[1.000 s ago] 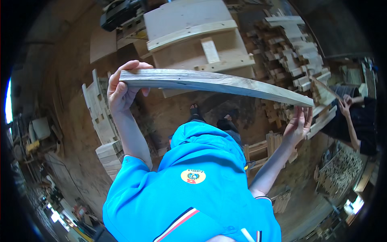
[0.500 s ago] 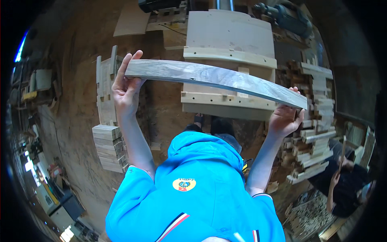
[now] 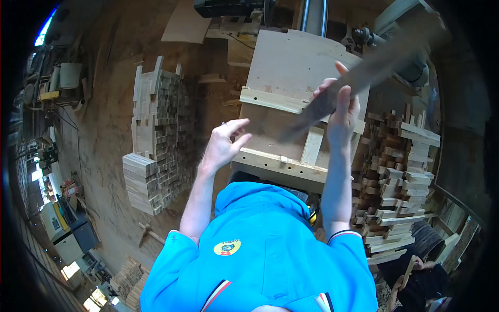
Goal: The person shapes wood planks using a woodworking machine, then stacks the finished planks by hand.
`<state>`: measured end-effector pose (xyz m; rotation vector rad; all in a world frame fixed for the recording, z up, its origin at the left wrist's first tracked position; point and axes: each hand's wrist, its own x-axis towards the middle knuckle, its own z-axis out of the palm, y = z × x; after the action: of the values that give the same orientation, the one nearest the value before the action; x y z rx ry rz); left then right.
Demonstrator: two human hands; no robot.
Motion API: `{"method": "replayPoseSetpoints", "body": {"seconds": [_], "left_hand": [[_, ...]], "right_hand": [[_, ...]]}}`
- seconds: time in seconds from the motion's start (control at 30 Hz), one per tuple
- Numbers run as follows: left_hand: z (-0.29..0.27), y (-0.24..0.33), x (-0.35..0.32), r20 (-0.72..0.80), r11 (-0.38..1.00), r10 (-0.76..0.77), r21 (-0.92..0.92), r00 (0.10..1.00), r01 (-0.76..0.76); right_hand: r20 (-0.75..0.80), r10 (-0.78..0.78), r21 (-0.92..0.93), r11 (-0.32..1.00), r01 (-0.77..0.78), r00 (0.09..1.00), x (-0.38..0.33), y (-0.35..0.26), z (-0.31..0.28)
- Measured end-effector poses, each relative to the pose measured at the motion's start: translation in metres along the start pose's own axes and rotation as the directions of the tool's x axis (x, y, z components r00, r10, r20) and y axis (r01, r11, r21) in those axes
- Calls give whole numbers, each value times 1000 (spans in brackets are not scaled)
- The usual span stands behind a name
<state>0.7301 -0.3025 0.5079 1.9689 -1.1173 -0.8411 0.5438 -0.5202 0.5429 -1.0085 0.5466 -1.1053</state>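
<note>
Apparently repositioning: right hand (image 3: 341, 115) clasps wooden board (image 3: 382, 63), left hand (image 3: 225, 145) half-open and empty; next move calls for clearance.

Motion blur smears the plank (image 3: 371, 74) in your right hand (image 3: 343, 106), while your bright blue shirt (image 3: 260, 244) reads sharp against the dim brown floor (image 3: 112, 156). White glare burns out a narrow opening (image 3: 47, 27) at upper left; metal rods (image 3: 305, 15) catch highlights. Shadow darkens the right flank of the wood stack (image 3: 174, 135) on your left, and fisheye distortion bends the edges into black corners.
</note>
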Motion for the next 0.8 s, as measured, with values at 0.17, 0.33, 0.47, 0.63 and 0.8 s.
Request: {"method": "replayPoseSetpoints", "body": {"seconds": [0.17, 0.33, 0.47, 0.63, 0.8], "left_hand": [[-41, -9, 76, -148, 689, -65, -722, 987, -63], [-25, -102, 142, -162, 619, -323, -782, 933, 78], [11, -138, 175, -141, 688, -366, -706, 920, 166], [34, -147, 177, -78, 755, -444, -569, 893, 325], [42, -162, 168, -131, 824, -384, -496, 914, 276]], "right_hand": [[401, 131, -860, 396, 323, 907, 39, 30, -23], [548, 248, -835, 115, 538, 799, 69, 110, -76], [493, 357, -856, 35, 516, 793, 69, 124, -104], [446, 335, -894, 112, 435, 830, 63, 136, -115], [387, 409, -913, 44, 406, 827, 40, 133, -82]]}}
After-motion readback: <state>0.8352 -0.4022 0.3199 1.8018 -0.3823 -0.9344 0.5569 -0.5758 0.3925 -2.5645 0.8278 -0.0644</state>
